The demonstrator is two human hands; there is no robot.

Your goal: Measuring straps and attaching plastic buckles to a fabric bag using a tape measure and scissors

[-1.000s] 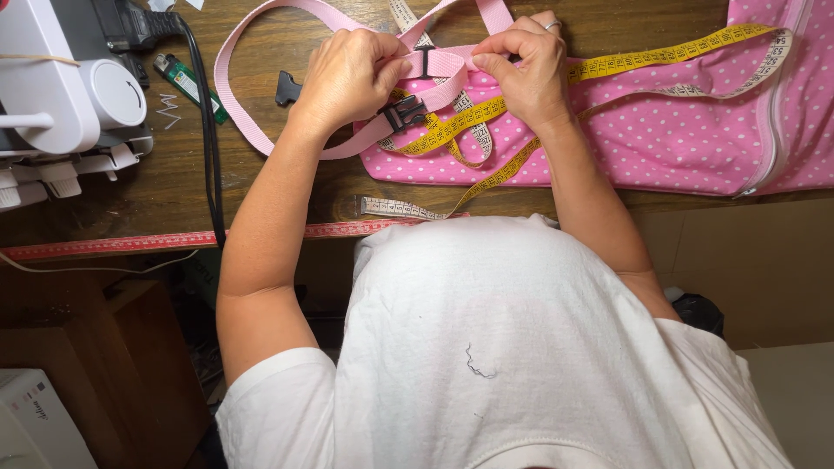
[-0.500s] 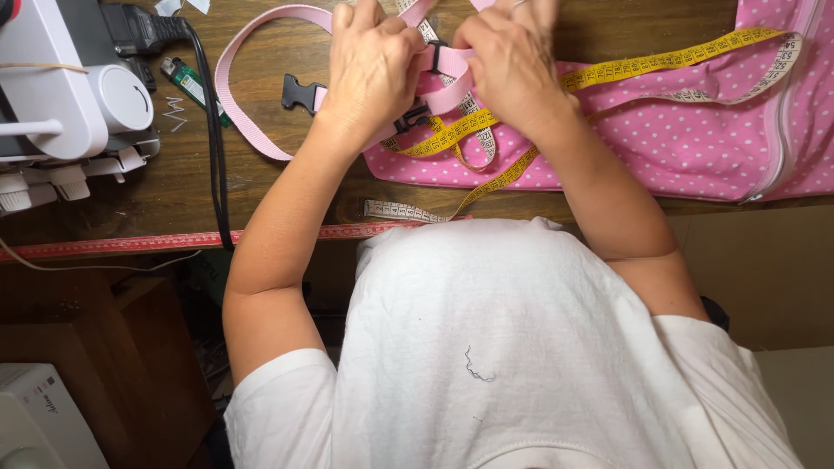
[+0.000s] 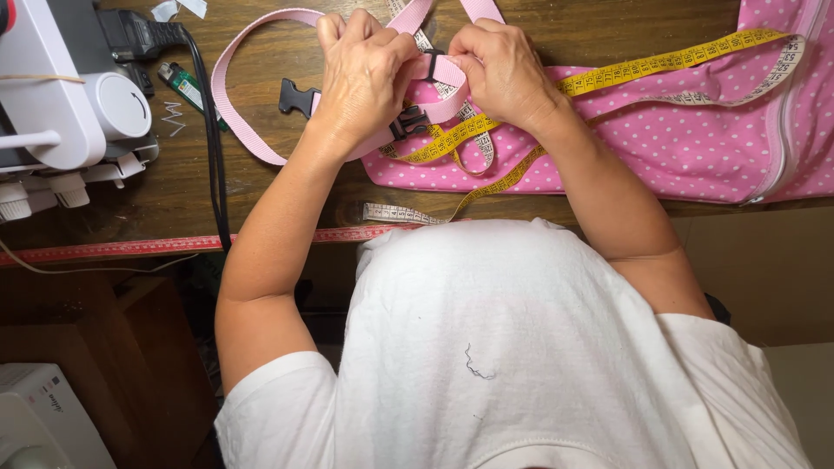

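Left hand (image 3: 365,74) and right hand (image 3: 499,69) both pinch pink webbing strap (image 3: 234,117) — black plastic buckle (image 3: 408,123) at 6 o'clock, dotted pink fabric (image 3: 686,148) at 3 o'clock on wooden worktop (image 3: 261,195).

My left hand (image 3: 365,74) and right hand (image 3: 499,74) cover where my grip meets the pink strap (image 3: 234,113), hiding my fingertips. The strap's ends run off the top edge. The white sewing machine (image 3: 61,95) is cut off at left, the pink dotted fabric (image 3: 695,148) at right.
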